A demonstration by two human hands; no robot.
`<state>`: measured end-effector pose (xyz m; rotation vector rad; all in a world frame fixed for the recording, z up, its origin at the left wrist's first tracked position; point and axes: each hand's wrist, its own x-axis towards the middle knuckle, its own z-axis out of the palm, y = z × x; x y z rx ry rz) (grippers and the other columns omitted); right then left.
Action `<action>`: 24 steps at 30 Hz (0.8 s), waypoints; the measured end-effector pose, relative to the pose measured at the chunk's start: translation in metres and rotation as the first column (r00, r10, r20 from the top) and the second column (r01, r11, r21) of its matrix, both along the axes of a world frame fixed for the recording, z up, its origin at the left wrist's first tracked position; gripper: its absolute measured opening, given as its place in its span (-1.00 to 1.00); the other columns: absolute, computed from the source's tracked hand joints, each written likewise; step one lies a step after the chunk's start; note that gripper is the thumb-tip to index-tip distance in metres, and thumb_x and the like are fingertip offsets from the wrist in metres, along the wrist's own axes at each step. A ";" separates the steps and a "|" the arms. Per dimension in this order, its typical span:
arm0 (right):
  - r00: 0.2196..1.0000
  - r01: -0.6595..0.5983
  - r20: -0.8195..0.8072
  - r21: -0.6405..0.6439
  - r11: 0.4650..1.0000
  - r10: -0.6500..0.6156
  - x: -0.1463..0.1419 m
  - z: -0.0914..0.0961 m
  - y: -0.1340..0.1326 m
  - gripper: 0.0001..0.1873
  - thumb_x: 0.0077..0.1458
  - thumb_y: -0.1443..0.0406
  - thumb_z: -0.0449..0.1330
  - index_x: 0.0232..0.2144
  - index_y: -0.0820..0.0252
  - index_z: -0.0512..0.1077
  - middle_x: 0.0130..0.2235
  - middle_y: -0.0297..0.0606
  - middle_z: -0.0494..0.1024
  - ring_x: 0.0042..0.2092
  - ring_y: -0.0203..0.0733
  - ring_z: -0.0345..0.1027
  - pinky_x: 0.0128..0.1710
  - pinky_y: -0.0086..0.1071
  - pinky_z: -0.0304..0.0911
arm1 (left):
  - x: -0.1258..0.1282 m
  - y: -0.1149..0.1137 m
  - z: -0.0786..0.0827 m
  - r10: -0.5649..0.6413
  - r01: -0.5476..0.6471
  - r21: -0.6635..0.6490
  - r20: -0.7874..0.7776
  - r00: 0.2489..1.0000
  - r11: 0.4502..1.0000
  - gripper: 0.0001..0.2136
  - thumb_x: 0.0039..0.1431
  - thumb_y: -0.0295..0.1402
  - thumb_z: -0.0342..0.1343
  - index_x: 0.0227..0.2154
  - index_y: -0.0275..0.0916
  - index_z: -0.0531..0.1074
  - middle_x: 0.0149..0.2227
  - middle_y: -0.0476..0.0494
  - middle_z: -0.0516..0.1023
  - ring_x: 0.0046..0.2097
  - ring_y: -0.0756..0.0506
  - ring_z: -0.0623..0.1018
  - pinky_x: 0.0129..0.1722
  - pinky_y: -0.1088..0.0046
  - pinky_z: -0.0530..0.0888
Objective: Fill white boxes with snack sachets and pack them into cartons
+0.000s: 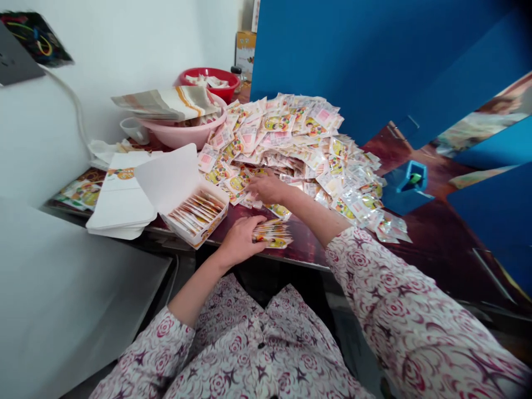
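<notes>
A big heap of small printed sachets (pixel 299 149) covers the dark table (pixel 436 238). My right hand (pixel 266 188) lies on the heap's near edge, fingers curled on loose sachets. My left hand (pixel 241 238) grips a stack of sachets (pixel 272 234) at the table's front edge. Just left of it stands an open white carton (pixel 195 213) with sachets filed upright inside, its lid raised.
A pile of flat white cartons (pixel 120 205) lies left of the open one. Behind stand a pink basin (pixel 183 130) with folded sheets on top, a red bowl (pixel 210 80) and a white cup (pixel 133 130). A blue tape dispenser (pixel 409 183) sits at the right, below blue panels.
</notes>
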<state>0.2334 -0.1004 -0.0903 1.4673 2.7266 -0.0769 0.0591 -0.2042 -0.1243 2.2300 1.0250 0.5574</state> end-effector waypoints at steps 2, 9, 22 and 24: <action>0.999 0.038 0.030 0.046 0.998 -0.039 0.002 0.007 -0.004 -0.80 0.19 0.34 0.22 -0.15 0.16 0.58 -0.05 -0.07 0.60 0.05 0.06 0.37 0.19 0.01 0.02 | 0.000 0.000 0.001 0.012 -0.012 -0.011 -0.002 1.000 1.000 -0.45 0.00 -0.39 0.31 0.10 -0.26 0.35 0.09 -0.28 0.51 0.10 -0.25 0.49 0.15 0.08 0.40; 0.914 0.168 -0.367 -0.036 0.985 -0.170 0.024 -0.005 -0.067 -0.73 0.32 0.22 0.10 -0.21 0.20 0.58 -0.21 -0.21 0.61 -0.21 -0.24 0.39 -0.23 -0.42 0.13 | 0.001 -0.001 -0.006 0.054 -0.055 0.007 0.083 0.995 0.998 -0.24 -0.01 -0.40 0.32 0.26 -0.21 0.14 0.21 -0.34 0.35 0.24 -0.29 0.39 0.24 0.02 0.34; 0.817 0.465 -0.390 0.008 0.885 -0.425 0.062 -0.030 -0.065 -0.59 0.21 0.31 0.16 0.09 0.34 0.44 0.14 0.04 0.49 0.16 0.04 0.34 0.16 -0.20 0.19 | 0.004 0.003 0.003 -0.024 0.023 0.013 0.008 1.000 1.000 -0.32 -0.03 -0.40 0.32 0.21 -0.22 0.29 0.08 -0.29 0.53 0.14 -0.30 0.49 0.22 0.00 0.34; 0.832 0.498 -0.292 0.021 0.867 -0.471 0.065 -0.036 -0.056 -0.58 0.20 0.31 0.17 0.08 0.37 0.41 0.15 0.11 0.47 0.17 0.09 0.32 0.16 -0.15 0.20 | 0.003 0.002 0.002 -0.020 0.020 0.020 0.009 1.000 1.000 -0.31 -0.03 -0.40 0.32 0.21 -0.23 0.28 0.08 -0.29 0.53 0.13 -0.29 0.50 0.20 0.01 0.35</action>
